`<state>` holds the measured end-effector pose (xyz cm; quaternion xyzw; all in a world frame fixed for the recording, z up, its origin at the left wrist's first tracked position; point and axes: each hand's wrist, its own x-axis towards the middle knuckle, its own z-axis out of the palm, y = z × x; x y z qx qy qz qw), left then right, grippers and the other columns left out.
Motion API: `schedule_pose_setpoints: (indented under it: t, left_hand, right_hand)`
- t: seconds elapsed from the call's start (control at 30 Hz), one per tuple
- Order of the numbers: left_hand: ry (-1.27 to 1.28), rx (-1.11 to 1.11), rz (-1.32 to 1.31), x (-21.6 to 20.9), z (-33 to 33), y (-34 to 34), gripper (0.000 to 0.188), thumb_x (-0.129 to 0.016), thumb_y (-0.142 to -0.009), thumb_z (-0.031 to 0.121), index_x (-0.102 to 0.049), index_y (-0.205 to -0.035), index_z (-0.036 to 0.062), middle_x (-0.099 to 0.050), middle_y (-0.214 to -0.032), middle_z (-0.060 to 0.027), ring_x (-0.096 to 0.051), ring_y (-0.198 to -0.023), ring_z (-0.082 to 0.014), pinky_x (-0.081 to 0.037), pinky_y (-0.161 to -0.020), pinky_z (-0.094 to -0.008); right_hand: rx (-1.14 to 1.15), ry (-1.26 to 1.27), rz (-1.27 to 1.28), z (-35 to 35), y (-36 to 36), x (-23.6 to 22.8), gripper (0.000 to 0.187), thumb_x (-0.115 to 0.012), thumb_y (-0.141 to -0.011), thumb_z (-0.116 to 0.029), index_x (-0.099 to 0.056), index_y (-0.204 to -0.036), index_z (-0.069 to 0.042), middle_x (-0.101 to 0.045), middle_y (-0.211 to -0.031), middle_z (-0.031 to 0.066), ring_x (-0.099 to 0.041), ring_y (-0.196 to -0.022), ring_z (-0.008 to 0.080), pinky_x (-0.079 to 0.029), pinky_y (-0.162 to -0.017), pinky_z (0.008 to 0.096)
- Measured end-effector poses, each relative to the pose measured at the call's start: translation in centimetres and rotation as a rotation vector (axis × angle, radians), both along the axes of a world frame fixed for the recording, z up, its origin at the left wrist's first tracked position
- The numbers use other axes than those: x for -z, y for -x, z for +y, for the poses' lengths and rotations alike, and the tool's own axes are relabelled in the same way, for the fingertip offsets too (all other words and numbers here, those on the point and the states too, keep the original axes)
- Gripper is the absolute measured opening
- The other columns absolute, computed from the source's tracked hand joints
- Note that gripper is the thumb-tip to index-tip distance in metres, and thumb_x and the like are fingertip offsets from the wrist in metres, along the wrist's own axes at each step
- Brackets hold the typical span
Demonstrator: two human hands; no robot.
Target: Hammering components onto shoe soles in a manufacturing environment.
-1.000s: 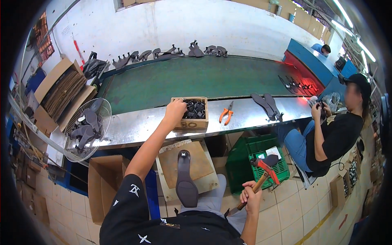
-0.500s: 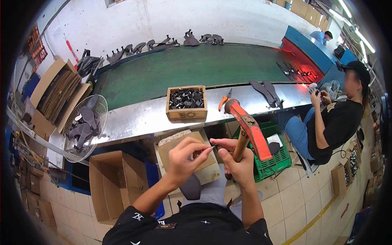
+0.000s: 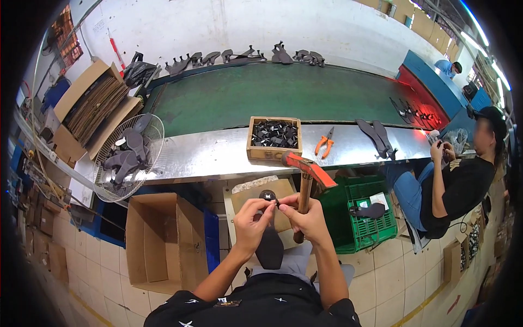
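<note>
My right hand (image 3: 309,219) grips a hammer (image 3: 315,171) by its wooden handle, its red-orange head raised towards the bench. The thumb and finger of that hand also reach to the fingertips of my left hand (image 3: 250,222). My left hand is closed in a pinch, and what it holds is too small and covered to name. Just beyond the fingertips sits a round black piece (image 3: 267,194) with a pale centre. Below the hands a dark grey shoe sole (image 3: 270,249) lies over my lap, its upper part hidden by my fingers. Behind them is a tan work board (image 3: 248,197).
On the metal bench edge stand a wooden box (image 3: 272,155) of small black pieces, orange-handled pliers (image 3: 325,146) and a pair of soles (image 3: 375,135). A fan-guard basket (image 3: 101,184) holds soles. A cardboard box (image 3: 158,240) and green crate (image 3: 376,235) flank me; a co-worker (image 3: 457,182) sits right.
My hands have come together at the black piece, with the fingertips now meeting. The hammer has turned more upright and moved away from me. The pliers, partly covered before, now show fully.
</note>
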<state>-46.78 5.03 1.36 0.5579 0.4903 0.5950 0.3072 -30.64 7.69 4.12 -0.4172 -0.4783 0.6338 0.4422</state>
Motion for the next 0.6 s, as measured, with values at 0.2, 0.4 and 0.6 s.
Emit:
schedule_pose_setpoints:
  t: [0.2,0.4,0.6]
  left_hand:
    - [0.041,0.096,0.061,1.4,1.8,1.3,0.015,-0.073,-0.087,0.003,-0.068,-0.101,-0.0027,-0.063,-0.094,-0.0068,-0.063,-0.074,-0.0092,-0.051,-0.058,-0.0221]
    - [0.02,-0.022,0.174,3.8,3.8,1.6,0.03,-0.074,-0.085,0.011,-0.063,-0.112,0.0056,-0.068,-0.104,-0.011,-0.06,-0.112,-0.0254,-0.043,-0.1,-0.0411]
    - [-0.041,0.079,0.466,5.5,5.5,3.4,0.026,-0.076,-0.082,0.021,-0.068,-0.102,0.0076,-0.07,-0.098,-0.0076,-0.064,-0.097,-0.0247,-0.035,-0.104,-0.0434]
  right_hand:
    - [0.046,-0.217,-0.221,1.0,0.6,1.2,0.022,-0.073,-0.089,-0.01,-0.068,-0.106,0.003,-0.065,-0.073,0.0005,-0.047,-0.047,0.0019,-0.036,-0.042,0.0201]
    - [0.076,-0.25,-0.235,3.0,0.8,1.5,0.023,-0.076,-0.087,-0.013,-0.071,-0.104,0.002,-0.062,-0.07,-0.0029,-0.046,-0.05,0.0018,-0.034,-0.044,0.0206]
    - [0.012,-0.322,-0.368,4.8,1.0,2.3,0.025,-0.077,-0.086,-0.012,-0.07,-0.105,0.003,-0.069,-0.078,0.0017,-0.056,-0.071,0.0046,-0.047,-0.064,0.023]
